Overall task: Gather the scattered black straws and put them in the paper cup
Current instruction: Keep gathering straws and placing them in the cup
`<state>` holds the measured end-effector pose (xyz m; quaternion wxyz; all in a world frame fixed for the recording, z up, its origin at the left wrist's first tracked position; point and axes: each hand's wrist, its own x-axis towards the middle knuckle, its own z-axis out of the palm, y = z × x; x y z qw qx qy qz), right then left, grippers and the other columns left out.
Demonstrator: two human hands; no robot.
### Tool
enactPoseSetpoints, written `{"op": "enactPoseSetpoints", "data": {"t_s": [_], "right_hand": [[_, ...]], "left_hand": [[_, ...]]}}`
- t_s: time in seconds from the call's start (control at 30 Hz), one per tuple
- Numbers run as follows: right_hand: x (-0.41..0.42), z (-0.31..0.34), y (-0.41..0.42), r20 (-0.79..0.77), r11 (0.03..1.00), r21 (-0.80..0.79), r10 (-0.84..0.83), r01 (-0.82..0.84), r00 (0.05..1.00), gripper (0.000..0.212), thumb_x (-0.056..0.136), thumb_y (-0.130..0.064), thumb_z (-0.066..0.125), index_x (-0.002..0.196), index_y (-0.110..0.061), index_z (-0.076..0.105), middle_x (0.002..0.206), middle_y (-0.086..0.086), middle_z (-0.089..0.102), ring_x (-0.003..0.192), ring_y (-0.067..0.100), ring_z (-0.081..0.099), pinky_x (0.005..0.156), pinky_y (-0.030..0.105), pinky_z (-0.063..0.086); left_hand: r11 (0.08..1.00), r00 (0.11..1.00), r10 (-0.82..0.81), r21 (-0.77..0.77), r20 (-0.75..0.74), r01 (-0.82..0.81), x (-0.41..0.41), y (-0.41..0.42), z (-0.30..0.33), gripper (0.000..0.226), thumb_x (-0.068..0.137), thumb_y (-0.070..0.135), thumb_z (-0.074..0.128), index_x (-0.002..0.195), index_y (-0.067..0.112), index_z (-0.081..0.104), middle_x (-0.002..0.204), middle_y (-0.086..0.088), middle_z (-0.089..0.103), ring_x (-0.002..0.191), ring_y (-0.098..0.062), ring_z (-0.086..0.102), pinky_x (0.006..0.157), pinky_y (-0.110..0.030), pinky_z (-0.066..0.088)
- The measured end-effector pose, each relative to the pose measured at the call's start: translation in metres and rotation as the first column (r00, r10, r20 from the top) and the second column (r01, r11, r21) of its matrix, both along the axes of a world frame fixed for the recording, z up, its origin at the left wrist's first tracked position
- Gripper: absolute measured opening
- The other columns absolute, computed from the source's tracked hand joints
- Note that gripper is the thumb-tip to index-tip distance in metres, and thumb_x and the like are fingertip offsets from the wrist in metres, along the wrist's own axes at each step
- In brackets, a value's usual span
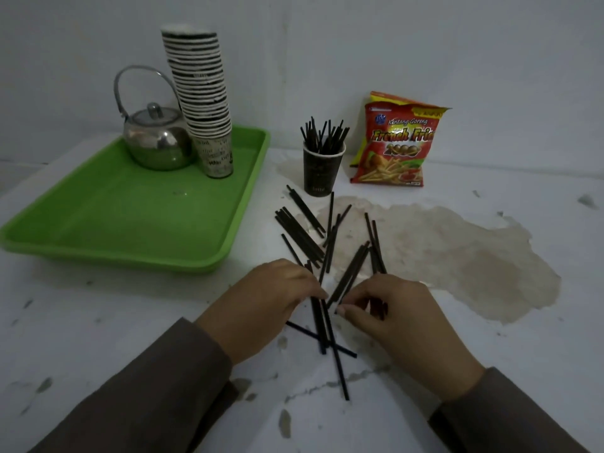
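Black straws [305, 235] lay scattered across the white table [490, 354], fanned out between the dark paper cup [322, 170], which already held a bunch upright, and both hands. The left hand [258, 305] rested palm-down with curled fingers over several straws, while the right hand [395, 318] pinched straw ends between thumb and fingertips. Behind sat a green tray [130, 223] with kettle [157, 142] and stacked cups [202, 99], and a snack bag [395, 142] stood beside the cup.

Both arms reach forward in dark sleeves. The left hand [261, 302] lies palm-down, fingers curled inward. The right hand [398, 318] pinches, thumb and fingertips together, facing the left.
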<state>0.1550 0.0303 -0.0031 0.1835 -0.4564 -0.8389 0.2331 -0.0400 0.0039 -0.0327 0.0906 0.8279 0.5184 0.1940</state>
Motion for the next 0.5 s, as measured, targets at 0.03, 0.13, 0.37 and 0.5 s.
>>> {"op": "enactPoseSetpoints", "data": {"t_s": [0.03, 0.13, 0.37, 0.5], "right_hand": [[-0.005, -0.001, -0.004, 0.027, 1.0, 0.005, 0.015, -0.015, 1.0, 0.016, 0.08, -0.038, 0.063, 0.087, -0.025, 0.07, 0.073, -0.015, 0.056, 0.066, 0.001, 0.05, 0.065, 0.007, 0.039], [-0.019, -0.009, -0.012, 0.133, 1.0, 0.006, 0.005, -0.005, 0.991, 0.03, 0.079, -0.046, 0.063, 0.097, -0.024, 0.067, 0.088, -0.007, 0.062, 0.07, 0.002, 0.047, 0.058, 0.009, 0.034], [-0.02, -0.011, -0.014, 0.099, 0.993, -0.076, -0.081, 0.089, 0.992, 0.026, 0.084, -0.032, 0.063, 0.109, -0.025, 0.066, 0.1, -0.006, 0.069, 0.085, 0.004, 0.058, 0.073, 0.012, 0.041], [-0.019, -0.01, -0.015, 0.103, 0.985, -0.101, -0.128, 0.138, 0.986, 0.026, 0.083, -0.027, 0.065, 0.108, -0.024, 0.067, 0.101, -0.006, 0.069, 0.09, 0.006, 0.061, 0.08, 0.016, 0.046]], "left_hand": [[1.0, 1.0, 0.011, 0.009, -0.001, -0.011, 0.001, 0.0, 0.0, 0.038, 0.085, 0.014, 0.036, 0.103, 0.021, 0.068, 0.1, 0.002, 0.071, 0.093, -0.015, 0.063, 0.081, -0.021, 0.046], [0.999, 0.999, 0.037, 0.021, 0.014, -0.037, 0.002, 0.0, 0.001, 0.03, 0.082, 0.004, 0.048, 0.1, 0.017, 0.068, 0.097, -0.002, 0.071, 0.092, -0.019, 0.064, 0.081, -0.02, 0.044], [0.992, 0.996, 0.056, -0.118, 0.068, -0.048, -0.009, -0.002, 0.01, 0.012, 0.084, 0.026, 0.065, 0.094, 0.02, 0.066, 0.092, 0.008, 0.063, 0.088, -0.006, 0.049, 0.077, -0.019, 0.038], [0.983, 0.999, 0.029, -0.183, 0.042, -0.021, -0.009, -0.003, 0.009, 0.021, 0.08, 0.034, 0.067, 0.098, 0.023, 0.066, 0.09, 0.013, 0.056, 0.089, -0.003, 0.046, 0.079, -0.02, 0.039]]}}
